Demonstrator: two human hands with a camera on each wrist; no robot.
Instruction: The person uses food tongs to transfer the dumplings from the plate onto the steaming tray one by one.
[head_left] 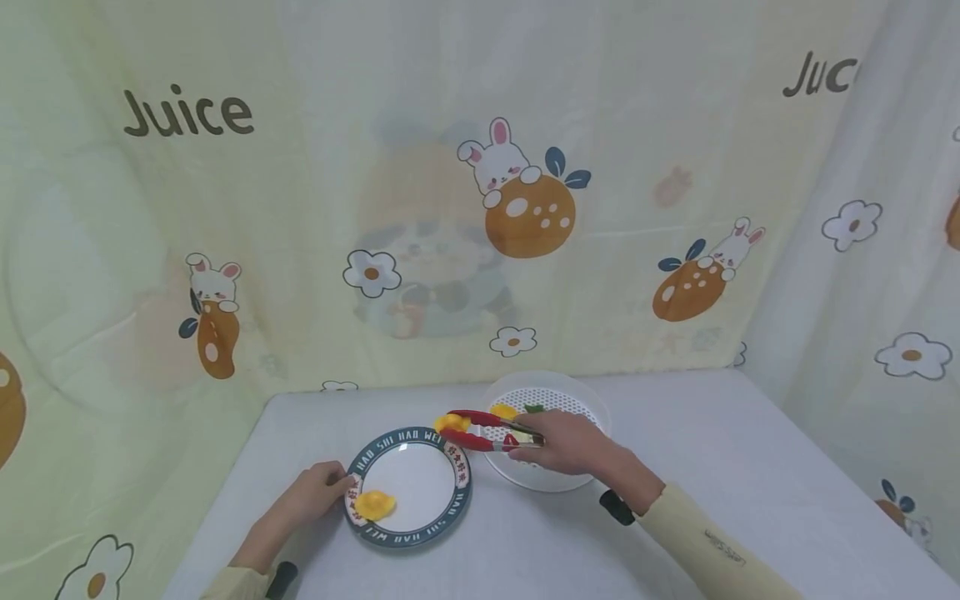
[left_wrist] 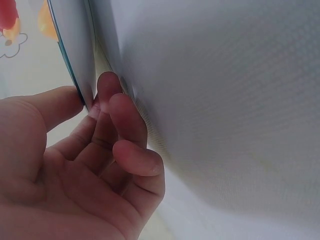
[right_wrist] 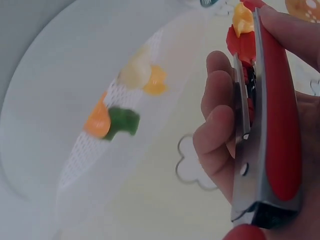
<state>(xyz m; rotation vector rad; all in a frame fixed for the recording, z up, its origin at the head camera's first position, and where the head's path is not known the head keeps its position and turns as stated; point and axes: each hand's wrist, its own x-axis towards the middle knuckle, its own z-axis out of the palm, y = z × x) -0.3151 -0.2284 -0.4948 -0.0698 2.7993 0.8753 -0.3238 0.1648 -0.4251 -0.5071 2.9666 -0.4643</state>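
My left hand [head_left: 311, 490] pinches the left rim of a white plate [head_left: 420, 483] with a dark lettered border. In the left wrist view the thumb lies above the rim [left_wrist: 71, 65] and curled fingers are below it. One yellow piece [head_left: 374, 505], its kind unclear, lies at the plate's lower left. My right hand [head_left: 567, 442] grips red-and-metal tongs [head_left: 472, 442]. A crinkled yellow piece [head_left: 452, 423] is between the tongs' tips, over the plate's upper right edge. The right wrist view also shows this yellow piece [right_wrist: 243, 19] at the tongs' tip.
Right of the plate, partly behind the right hand, stands a white perforated basket [head_left: 525, 382]. Inside it are a green piece [right_wrist: 123, 121], an orange piece [right_wrist: 98, 121], a yellow piece [right_wrist: 156, 81] and a pale piece [right_wrist: 134, 70]. A printed curtain [head_left: 315, 208] hangs behind the white table [head_left: 675, 467].
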